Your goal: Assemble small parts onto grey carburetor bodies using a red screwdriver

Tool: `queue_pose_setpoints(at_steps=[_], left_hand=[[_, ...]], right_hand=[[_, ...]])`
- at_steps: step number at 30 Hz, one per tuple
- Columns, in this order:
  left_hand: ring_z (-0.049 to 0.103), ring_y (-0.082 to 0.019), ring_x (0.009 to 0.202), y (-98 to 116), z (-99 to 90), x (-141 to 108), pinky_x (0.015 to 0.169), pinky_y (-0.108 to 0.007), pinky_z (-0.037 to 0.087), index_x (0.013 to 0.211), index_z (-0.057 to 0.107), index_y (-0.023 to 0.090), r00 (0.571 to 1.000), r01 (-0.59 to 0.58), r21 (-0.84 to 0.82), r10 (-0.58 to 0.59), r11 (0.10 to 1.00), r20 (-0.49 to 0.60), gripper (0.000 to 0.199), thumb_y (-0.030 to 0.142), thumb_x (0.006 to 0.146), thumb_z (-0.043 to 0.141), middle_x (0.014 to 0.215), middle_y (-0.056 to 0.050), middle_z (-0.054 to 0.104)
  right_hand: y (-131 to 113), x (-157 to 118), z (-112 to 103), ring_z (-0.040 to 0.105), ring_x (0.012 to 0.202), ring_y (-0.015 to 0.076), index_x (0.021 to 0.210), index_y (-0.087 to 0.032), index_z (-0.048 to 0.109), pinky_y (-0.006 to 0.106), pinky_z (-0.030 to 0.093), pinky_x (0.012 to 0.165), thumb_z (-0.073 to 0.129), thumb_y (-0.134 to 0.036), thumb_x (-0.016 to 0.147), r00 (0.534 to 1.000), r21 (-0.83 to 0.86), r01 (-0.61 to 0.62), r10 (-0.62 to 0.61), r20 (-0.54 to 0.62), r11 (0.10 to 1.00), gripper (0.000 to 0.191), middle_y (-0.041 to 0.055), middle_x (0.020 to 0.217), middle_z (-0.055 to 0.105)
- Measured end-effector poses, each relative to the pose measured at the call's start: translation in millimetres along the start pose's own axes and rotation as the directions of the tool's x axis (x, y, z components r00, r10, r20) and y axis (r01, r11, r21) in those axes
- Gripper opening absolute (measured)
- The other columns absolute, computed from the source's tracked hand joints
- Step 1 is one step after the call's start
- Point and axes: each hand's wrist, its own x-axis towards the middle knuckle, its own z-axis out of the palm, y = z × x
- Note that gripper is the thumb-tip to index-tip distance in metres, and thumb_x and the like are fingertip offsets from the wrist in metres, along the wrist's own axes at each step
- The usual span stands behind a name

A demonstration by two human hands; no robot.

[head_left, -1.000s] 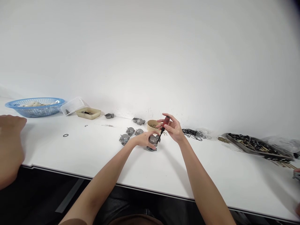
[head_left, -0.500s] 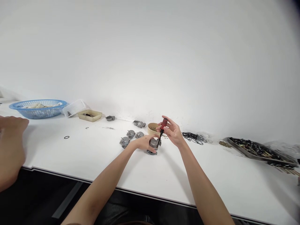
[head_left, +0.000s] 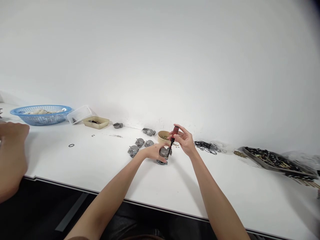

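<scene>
Hardly any change — the right hand (head_left: 185, 140) still pinches the red screwdriver (head_left: 175, 131), now a bit straighter, tip at the gray part (head_left: 163, 152). The left hand (head_left: 153, 152) stays clamped on that part, on the table (head_left: 150, 181) — so work stays there.

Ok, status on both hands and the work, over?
Left hand gripping rounded grey metal housing. Right hand holding red-handled screwdriver, angled down at it. Round cream tub close behind.

On the table (head_left: 100, 170), far left, a basket (head_left: 42, 120), box (head_left: 82, 113) and tray (head_left: 100, 126) run left to right; a ring (head_left: 69, 145) lies nearer. Mid-table, one part (head_left: 163, 153) is in the left hand (head_left: 155, 151), three more parts (head_left: 133, 151) to its left, a tub (head_left: 162, 140) behind. Cords (head_left: 205, 146) lie right, a pan (head_left: 260, 163) farther right.
</scene>
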Motion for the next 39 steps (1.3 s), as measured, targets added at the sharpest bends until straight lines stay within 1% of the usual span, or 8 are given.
queue_pose_setpoints(at_steps=[4,10,15,19,24,27,33,39], left_hand=[[0.059,-0.032,0.121,-0.8,-5.5,-1.2,0.099,-0.038,0.046,0.139,0.052,0.034,0.999,0.046,-0.007,-0.046,0.999,0.013,0.073,0.046,0.077,0.087,0.127,-0.006,0.063],[0.055,-0.029,0.125,0.4,-9.1,-4.1,0.099,-0.037,0.046,0.137,0.053,0.038,0.999,0.035,-0.007,-0.035,0.999,-0.005,0.063,0.058,0.084,0.08,0.143,-0.002,0.054],[0.064,-0.028,0.111,0.8,-8.9,-4.7,0.089,-0.035,0.051,0.135,0.055,0.036,0.995,0.091,0.008,-0.09,0.996,-0.03,0.056,0.065,0.09,0.071,0.125,-0.005,0.065],[0.068,-0.025,0.1,-3.3,-8.4,-2.8,0.081,-0.031,0.053,0.132,0.057,0.036,0.992,0.102,0.027,-0.1,0.994,-0.079,0.047,0.066,0.096,0.061,0.118,-0.002,0.068],[0.068,-0.021,0.093,-6.8,-6.7,-0.1,0.081,-0.03,0.051,0.12,0.062,0.034,0.982,0.087,0.079,-0.072,0.993,-0.175,0.031,0.057,0.102,0.051,0.115,0.002,0.069],[0.068,-0.021,0.091,-8.3,-6.3,0.7,0.084,-0.031,0.051,0.108,0.063,0.03,0.967,0.094,0.113,-0.064,0.989,-0.246,0.024,0.051,0.1,0.055,0.111,0.003,0.07],[0.068,-0.023,0.089,-8.8,-9.5,-1.7,0.084,-0.034,0.052,0.097,0.058,0.026,0.935,0.155,0.156,-0.094,0.975,-0.342,0.008,0.033,0.092,0.057,0.1,0.002,0.069],[0.067,-0.02,0.093,-6.8,-10.0,0.3,0.088,-0.03,0.053,0.106,0.063,0.028,0.971,0.093,0.173,-0.051,0.98,-0.232,0.026,0.019,0.086,0.048,0.11,0.003,0.07]], right_hand=[[-3.3,-0.9,-2.6,0.075,0.081,0.0238,0.135,-0.024,0.06,0.047,0.06,0.084,0.081,-0.041,0.083,1.0,-0.015,0.022,-0.022,-0.02,1.0,0.058,0.0075,0.1,0.076],[-4.2,-1.8,-1.3,0.074,0.08,0.0233,0.132,-0.024,0.062,0.047,0.06,0.085,0.081,-0.044,0.082,0.999,0.001,0.038,-0.038,-0.019,0.999,0.057,0.0071,0.099,0.076],[-5.3,-0.4,-0.2,0.073,0.077,0.0219,0.132,-0.024,0.063,0.047,0.06,0.084,0.079,-0.044,0.083,0.996,0.006,0.078,-0.077,-0.051,0.997,0.056,0.0069,0.099,0.076],[-8.9,-0.8,-3.4,0.073,0.071,0.0198,0.128,-0.024,0.065,0.043,0.061,0.077,0.081,-0.04,0.083,0.972,-0.03,0.144,-0.147,-0.181,0.989,0.051,0.0049,0.093,0.076],[-18.2,-14.0,-5.8,0.073,0.065,0.0196,0.126,-0.022,0.065,0.037,0.061,0.066,0.082,-0.038,0.082,0.875,-0.169,0.185,-0.241,-0.42,0.968,0.05,0.0049,0.091,0.076],[-20.1,-21.0,-5.1,0.074,0.063,0.0204,0.127,-0.022,0.064,0.036,0.061,0.064,0.081,-0.039,0.082,0.84,-0.202,0.182,-0.259,-0.476,0.962,0.051,0.0053,0.092,0.076],[-16.5,-20.2,-1.3,0.076,0.063,0.0225,0.126,-0.022,0.061,0.037,0.064,0.06,0.082,-0.043,0.079,0.86,-0.133,0.149,-0.195,-0.472,0.98,0.056,0.0067,0.093,0.077],[-15.6,-18.6,16.8,0.078,0.068,0.0248,0.124,-0.023,0.059,0.039,0.065,0.063,0.083,-0.043,0.078,0.891,-0.094,0.145,-0.171,-0.421,0.985,0.055,0.007,0.095,0.077]])
